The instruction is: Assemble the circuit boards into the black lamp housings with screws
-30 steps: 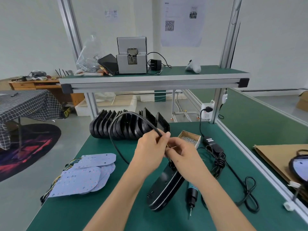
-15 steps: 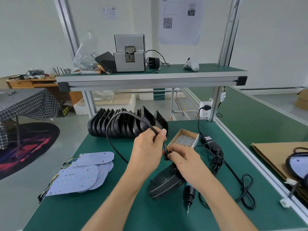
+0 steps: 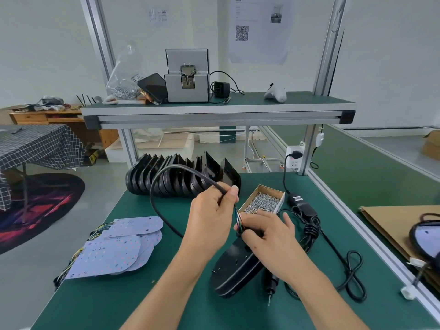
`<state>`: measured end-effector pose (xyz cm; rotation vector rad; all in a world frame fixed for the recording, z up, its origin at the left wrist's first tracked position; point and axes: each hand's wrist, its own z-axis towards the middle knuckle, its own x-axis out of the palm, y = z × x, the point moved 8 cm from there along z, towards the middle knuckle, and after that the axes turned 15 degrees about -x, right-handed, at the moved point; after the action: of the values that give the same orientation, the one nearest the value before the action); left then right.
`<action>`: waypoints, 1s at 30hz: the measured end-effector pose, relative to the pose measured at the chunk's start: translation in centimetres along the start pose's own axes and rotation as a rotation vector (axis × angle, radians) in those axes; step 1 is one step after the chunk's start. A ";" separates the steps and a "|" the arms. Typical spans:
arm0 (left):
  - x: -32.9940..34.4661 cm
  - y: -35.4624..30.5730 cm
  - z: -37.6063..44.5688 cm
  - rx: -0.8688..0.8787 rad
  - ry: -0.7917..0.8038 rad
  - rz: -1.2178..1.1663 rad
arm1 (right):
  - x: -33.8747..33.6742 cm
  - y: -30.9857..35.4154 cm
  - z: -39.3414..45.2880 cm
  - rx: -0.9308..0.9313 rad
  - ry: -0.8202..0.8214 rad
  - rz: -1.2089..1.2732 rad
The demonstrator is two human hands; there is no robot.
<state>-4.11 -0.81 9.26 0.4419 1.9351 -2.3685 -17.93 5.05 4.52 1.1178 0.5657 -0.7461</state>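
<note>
A black lamp housing (image 3: 234, 270) lies tilted on the green bench in front of me. My left hand (image 3: 212, 217) pinches the end of a black cable (image 3: 164, 177) that loops up and to the left; its coloured wires (image 3: 238, 220) run down to the housing's top. My right hand (image 3: 266, 234) grips the housing's upper end, fingers at the wires. A pile of pale circuit boards (image 3: 119, 248) with coloured leads lies at the left. A cardboard box of screws (image 3: 264, 202) sits just behind my hands.
A row of black housings (image 3: 181, 177) stands on edge at the bench's back. An electric screwdriver (image 3: 270, 285) lies under my right forearm, its coiled cord (image 3: 352, 275) and power adapter (image 3: 301, 203) to the right. An aluminium rail (image 3: 371, 239) bounds the right side; a shelf (image 3: 214, 115) hangs overhead.
The housing has dropped from steeply upright to a lower tilt on the bench. My right hand has moved down onto its upper end, while the left still holds the cable end.
</note>
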 end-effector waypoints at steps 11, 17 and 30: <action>0.7 -0.4 -0.6 0.030 0.021 -0.025 | -0.4 -0.5 -0.7 -0.019 0.039 0.047; -0.6 -0.4 -0.4 0.003 -0.052 -0.083 | -1.8 0.8 -0.8 -0.118 -0.126 -0.075; -0.9 -1.0 -1.7 0.029 -0.135 -0.124 | -0.7 1.6 -0.9 0.032 -0.186 -0.157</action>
<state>-3.12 0.93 10.10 0.1623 1.9239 -2.4324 -17.17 6.41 5.64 1.0281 0.4884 -0.9871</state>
